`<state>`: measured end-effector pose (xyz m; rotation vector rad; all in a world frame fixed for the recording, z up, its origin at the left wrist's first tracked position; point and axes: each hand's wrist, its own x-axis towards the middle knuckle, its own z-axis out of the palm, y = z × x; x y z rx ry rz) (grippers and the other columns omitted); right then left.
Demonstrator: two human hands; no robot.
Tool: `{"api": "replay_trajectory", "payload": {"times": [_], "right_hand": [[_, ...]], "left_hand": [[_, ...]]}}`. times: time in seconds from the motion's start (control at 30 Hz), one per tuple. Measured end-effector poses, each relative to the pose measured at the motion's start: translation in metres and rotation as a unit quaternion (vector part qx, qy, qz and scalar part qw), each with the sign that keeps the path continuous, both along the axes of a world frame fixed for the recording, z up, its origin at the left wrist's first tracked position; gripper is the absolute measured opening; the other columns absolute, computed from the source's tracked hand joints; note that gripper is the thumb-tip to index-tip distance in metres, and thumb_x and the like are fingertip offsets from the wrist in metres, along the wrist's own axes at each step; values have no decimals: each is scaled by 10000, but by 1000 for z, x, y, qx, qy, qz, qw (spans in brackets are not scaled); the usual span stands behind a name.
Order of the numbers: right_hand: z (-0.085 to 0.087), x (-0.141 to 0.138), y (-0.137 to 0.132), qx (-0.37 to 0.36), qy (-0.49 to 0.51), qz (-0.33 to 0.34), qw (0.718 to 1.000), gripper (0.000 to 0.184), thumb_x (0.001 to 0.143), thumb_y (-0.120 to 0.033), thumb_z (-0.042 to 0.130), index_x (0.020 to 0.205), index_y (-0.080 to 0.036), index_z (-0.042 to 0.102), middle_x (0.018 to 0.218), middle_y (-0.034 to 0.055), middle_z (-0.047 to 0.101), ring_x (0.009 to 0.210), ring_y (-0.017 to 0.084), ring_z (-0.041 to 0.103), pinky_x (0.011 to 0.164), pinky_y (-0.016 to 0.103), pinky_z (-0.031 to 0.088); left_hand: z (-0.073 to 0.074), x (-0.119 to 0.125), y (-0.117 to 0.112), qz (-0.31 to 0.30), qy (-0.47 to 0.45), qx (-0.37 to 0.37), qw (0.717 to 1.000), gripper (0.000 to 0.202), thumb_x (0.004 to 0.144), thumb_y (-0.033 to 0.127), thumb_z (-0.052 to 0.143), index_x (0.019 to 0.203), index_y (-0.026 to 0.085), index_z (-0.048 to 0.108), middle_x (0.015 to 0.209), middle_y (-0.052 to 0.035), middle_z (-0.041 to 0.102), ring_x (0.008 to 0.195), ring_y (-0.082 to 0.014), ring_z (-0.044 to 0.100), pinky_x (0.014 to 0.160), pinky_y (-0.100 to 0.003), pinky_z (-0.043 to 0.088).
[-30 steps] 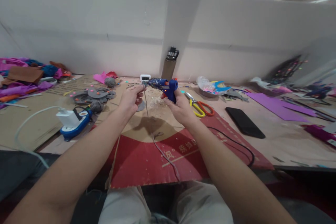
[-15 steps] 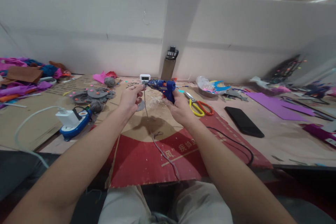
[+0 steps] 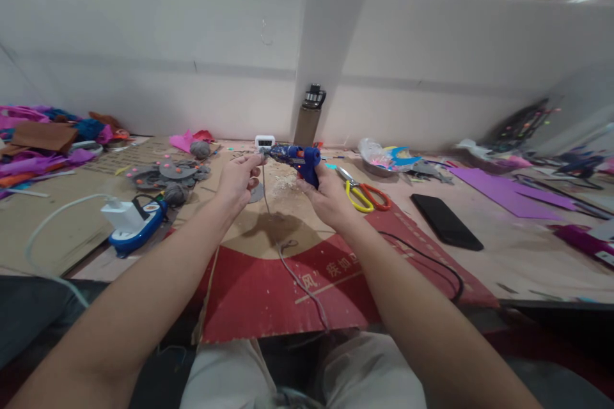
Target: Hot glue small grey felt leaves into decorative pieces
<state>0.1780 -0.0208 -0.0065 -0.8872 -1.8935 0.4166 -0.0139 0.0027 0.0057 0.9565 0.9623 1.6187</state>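
Cardboard on table; glue gun at 12 o'clock, right hand wrapped round handle: likely light, rigid, best held there, clear of probably hot nozzle. Left hand pinches yarn, hanging at 12, presumably soft, limp.

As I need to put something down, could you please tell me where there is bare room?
Right of the phone, the table is bare between it, the purple sheet and the near-edge scraps. A smaller gap lies between scissors and phone. Crowded: the far left, with its colourful pile, and the middle, around the glue gun and cord.
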Motion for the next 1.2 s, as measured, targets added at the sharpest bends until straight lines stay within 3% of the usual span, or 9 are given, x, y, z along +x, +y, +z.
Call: {"api": "replay_trajectory", "payload": {"times": [0.17, 0.43, 0.57, 0.67, 0.73, 0.87, 1.0, 1.1, 1.2], "right_hand": [[1, -1, 0, -30, 42, 7, 999, 267, 816, -262, 556, 1076, -206, 535, 996, 71, 628, 826, 192, 556, 778, 371, 473], [-5, 3, 14, -271, 204, 50, 939, 168, 788, -256, 534, 921, -229, 437, 776, -6, 579, 511, 94, 438, 462, 238, 402], [-13, 11, 26, -302, 35, -80, 949, 82, 794, -242, 539, 782, -213, 464, 744, 35, 576, 589, 159, 543, 595, 336, 463], [-15, 15, 28, -201, -122, -235, 943, 166, 747, -238, 614, 677, -204, 467, 815, 112, 596, 887, 271, 587, 823, 425, 429], [-13, 12, 24, -148, -121, -261, 946, 180, 762, -271, 598, 666, -205, 461, 849, 122, 601, 936, 275, 560, 862, 436, 405], [-5, -13, 9, -158, 109, -78, 978, 165, 811, -359, 544, 811, -218, 459, 812, 24, 578, 774, 173, 557, 776, 364, 450], [-3, -36, -2, -257, 315, 161, 899, 273, 781, -314, 607, 928, -241, 388, 824, -33, 558, 721, 111, 573, 764, 323, 488], [-4, -38, -4, -303, 325, 173, 879, 268, 789, -296, 603, 928, -246, 380, 714, -72, 497, 539, 76, 461, 591, 268, 468], [-4, -33, -2, -239, 270, 88, 928, 169, 809, -276, 570, 880, -234, 423, 672, -68, 451, 531, 77, 408, 511, 229, 386]], "left_hand": [[1, -2, 0, 14, -7, 14, 1000, 194, 588, 200, 741, 685, 118, 594, 705, -23, 600, 453, -19, 375, 331, -124, 173], [4, 3, -3, 31, -13, 56, 998, 137, 639, 180, 699, 669, 132, 574, 694, -10, 595, 454, -25, 393, 347, -144, 218], [5, 8, -5, 33, 27, 96, 995, 80, 670, 162, 668, 672, 139, 591, 622, 25, 533, 461, -36, 401, 400, -167, 279], [3, 12, -8, 54, 96, 135, 985, 59, 692, 166, 660, 684, 151, 604, 576, 43, 501, 466, -50, 404, 443, -189, 311], [1, 14, -10, 92, 172, 164, 967, 53, 704, 176, 656, 686, 161, 609, 582, 36, 528, 498, -69, 446, 485, -205, 351], [1, 19, -18, 146, 332, 240, 900, 53, 715, 169, 645, 673, 168, 613, 754, -17, 651, 703, -125, 584, 663, -252, 455], [1, 24, -24, 145, 387, 246, 877, 27, 724, 165, 629, 698, 165, 625, 788, -26, 670, 702, -127, 591, 663, -259, 461], [0, 27, -25, 136, 374, 206, 894, 26, 724, 171, 641, 706, 164, 622, 699, -5, 646, 628, -119, 568, 606, -251, 446], [-1, 30, -23, 90, 309, 158, 933, 60, 717, 179, 668, 721, 164, 610, 624, 11, 603, 552, -108, 549, 546, -240, 432]]}}
